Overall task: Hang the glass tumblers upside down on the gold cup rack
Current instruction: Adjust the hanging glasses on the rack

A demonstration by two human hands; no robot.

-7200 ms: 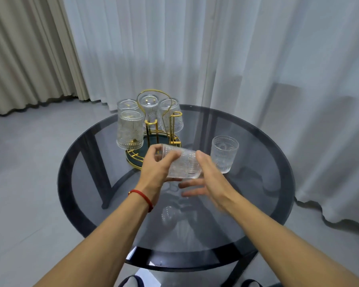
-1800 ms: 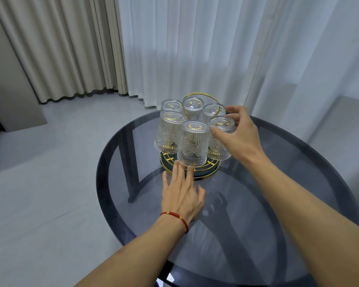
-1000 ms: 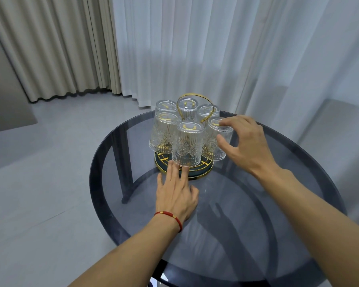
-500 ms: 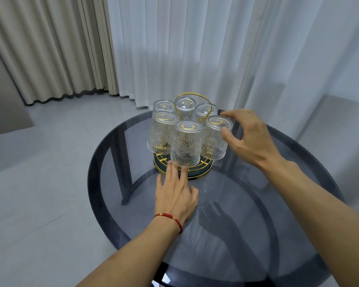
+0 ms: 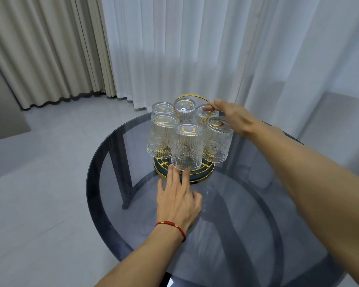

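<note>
Several embossed glass tumblers hang upside down on the gold cup rack (image 5: 197,177), which stands at the far side of the round table. The front tumbler (image 5: 187,148) and the right tumbler (image 5: 217,141) are nearest me. My left hand (image 5: 177,201) lies flat on the glass, its fingertips touching the rack's round base under the front tumbler. My right hand (image 5: 234,117) hovers above the right tumbler with its fingers spread. Its fingertips reach the right side of the gold loop handle (image 5: 187,96), and it holds nothing.
The dark smoked-glass table (image 5: 247,235) shows its black frame beneath. White sheer curtains (image 5: 184,48) hang close behind the table, and beige curtains (image 5: 39,48) hang at the left. Pale tiled floor lies to the left.
My right hand has let go of the right tumbler, now hanging on the rack, and risen to the gold handle. My left hand stays flat at the rack's base.
</note>
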